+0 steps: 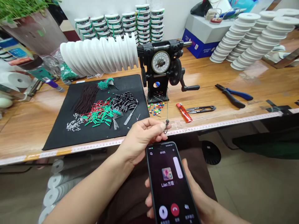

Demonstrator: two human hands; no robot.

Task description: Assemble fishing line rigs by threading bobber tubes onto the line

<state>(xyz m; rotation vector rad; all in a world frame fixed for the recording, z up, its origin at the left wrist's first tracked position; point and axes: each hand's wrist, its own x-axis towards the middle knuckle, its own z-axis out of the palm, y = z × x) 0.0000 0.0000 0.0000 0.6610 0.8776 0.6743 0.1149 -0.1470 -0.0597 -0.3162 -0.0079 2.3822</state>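
At the table edge, in front of the winder: pinching line with dark loop in left hand, gripping phone in right hand, mid-call. Probably just holding line straight during call. For two-handed work, park phone first; mind line tension.

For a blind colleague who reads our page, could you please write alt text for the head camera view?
A person's left hand pinches a thin line near a small dark fitting while the right hand holds a phone showing a call screen. Behind, on a wooden table, sit a black winder with white spools and a black mat holding small coloured parts.
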